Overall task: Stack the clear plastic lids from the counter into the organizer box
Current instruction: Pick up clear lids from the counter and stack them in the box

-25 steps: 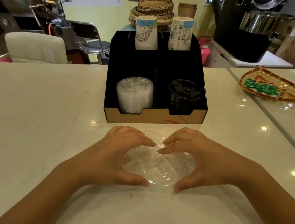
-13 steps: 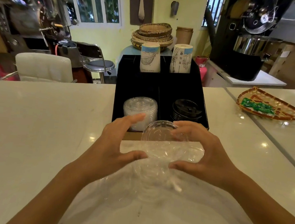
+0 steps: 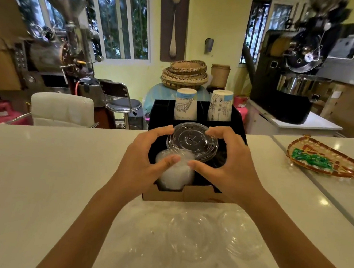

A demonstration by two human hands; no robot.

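Both hands hold one clear plastic lid (image 3: 193, 140) by its rim, tilted toward me, above the black organizer box (image 3: 189, 195). My left hand (image 3: 144, 158) grips its left side and my right hand (image 3: 230, 162) its right side. Below the lid, the box's front left compartment holds a stack of clear lids (image 3: 174, 175). The black lids in the front right compartment are mostly hidden by my right hand. More clear lids (image 3: 191, 234) lie loose on the white counter (image 3: 33, 183) in front of the box, one further right (image 3: 241, 236).
Two paper cup stacks (image 3: 185, 107) stand in the box's rear compartments. A woven tray with green packets (image 3: 323, 160) lies on the counter at right. Behind the counter are a white chair, a stool, baskets and roasting machines.
Both hands lifted one clear lid off the pile on the counter and carried it forward over the organizer box. The view tilted up.
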